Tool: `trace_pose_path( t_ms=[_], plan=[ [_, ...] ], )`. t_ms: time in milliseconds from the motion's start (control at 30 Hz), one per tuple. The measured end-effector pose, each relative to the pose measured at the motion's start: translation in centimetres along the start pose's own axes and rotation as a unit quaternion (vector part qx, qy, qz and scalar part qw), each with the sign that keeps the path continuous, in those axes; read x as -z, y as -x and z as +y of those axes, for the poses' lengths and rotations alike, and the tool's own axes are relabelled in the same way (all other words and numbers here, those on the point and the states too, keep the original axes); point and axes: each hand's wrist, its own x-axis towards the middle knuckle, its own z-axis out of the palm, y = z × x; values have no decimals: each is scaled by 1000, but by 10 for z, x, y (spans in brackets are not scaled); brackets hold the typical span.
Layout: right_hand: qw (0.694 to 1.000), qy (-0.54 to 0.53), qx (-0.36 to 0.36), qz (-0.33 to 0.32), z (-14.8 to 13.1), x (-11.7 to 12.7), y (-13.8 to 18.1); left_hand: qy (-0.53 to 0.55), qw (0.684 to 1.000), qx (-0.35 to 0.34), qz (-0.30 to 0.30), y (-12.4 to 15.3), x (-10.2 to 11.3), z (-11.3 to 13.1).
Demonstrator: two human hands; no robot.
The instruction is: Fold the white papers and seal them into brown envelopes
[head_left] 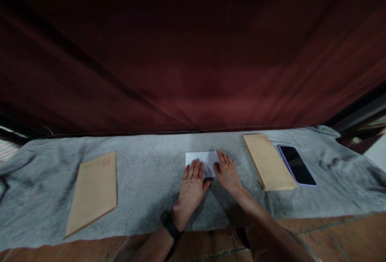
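Observation:
A small white sheet of paper [208,160], which looks folded, lies on the grey towel [150,173] in front of me. My left hand [192,183] rests flat on its lower left part, fingers stretched out and thumb apart. At the paper's right edge lies my right hand [227,173], its fingers extended and touching the edge, thumb spread toward the middle. Neither hand is wrapped round anything. The paper's lower left corner is hidden under my left hand.
A brown envelope [95,191] lies at the left on the towel. To the right is a stack of brown envelopes [268,161], with a phone in a purple case [297,165] beside it. A dark red curtain [193,73] hangs behind; a tiled floor [331,236] shows in front.

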Motion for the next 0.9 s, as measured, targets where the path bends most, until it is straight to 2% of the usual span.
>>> trace_pose_path(
  t_ms=[200,367,467,567,633,700,733,767,800,900],
  plan=[
    [987,-86,-132,-37,0,12,-18,-5,1000,5,-19,-5,9,4],
    [961,-215,-146,-96,2,22,-25,10,1000,6,-19,-4,10,5],
    [912,-355,-163,-127,-3,29,-24,36,999,15,4,-5,11,7],
    [838,-500,-184,-119,-13,38,-22,106,992,38,48,-9,19,11],
    [789,-576,-172,-128,-17,43,-22,201,974,59,90,-15,26,13],
    [754,-623,-163,-125,-18,45,-22,345,925,95,130,-22,34,12],
    [749,-632,-168,-108,-18,45,-23,430,883,124,142,-26,38,12],
    [750,-631,-182,-80,-17,44,-23,518,826,161,150,-30,41,11],
    [753,-624,-203,-46,-16,42,-24,602,756,201,156,-33,43,10],
    [743,-620,-251,1,-15,36,-24,783,525,286,173,-38,45,10]
  ],
)
